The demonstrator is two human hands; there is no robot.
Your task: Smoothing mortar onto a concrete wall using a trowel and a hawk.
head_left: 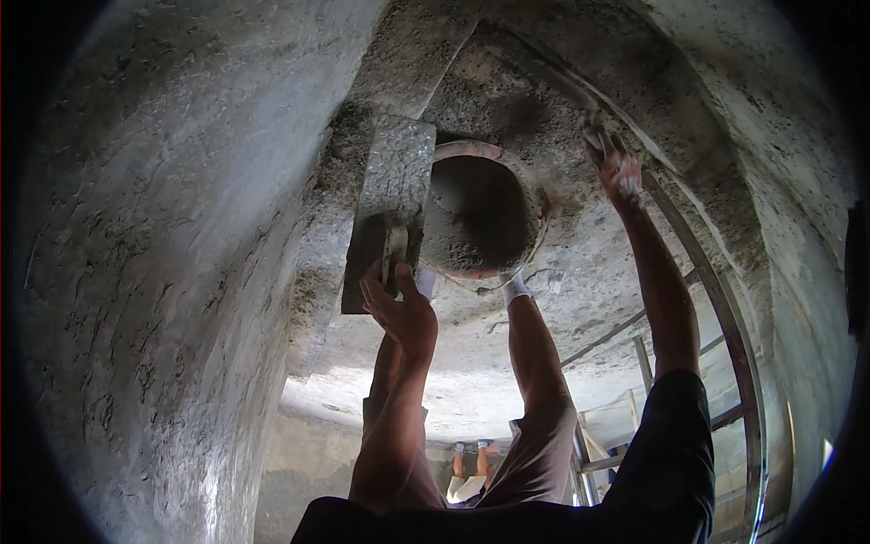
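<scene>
My left hand (399, 299) is closed on the pale handle of a flat rectangular float (397, 159), crusted with grey material, held left of a round bucket (476, 213). The bucket holds dark grey mortar and stands by my feet. My right hand (618, 168), smeared grey, is raised beyond the bucket to the right, beside a long straight ridge in the rough surface. Its fingers are closed, but what they hold is hard to make out.
Curving plastered walls (154, 254) rise on both sides. A metal ladder or frame (729, 335) runs along the right, with further bars below. Another person's legs and shoes (471, 458) show at the bottom centre, beyond my own legs.
</scene>
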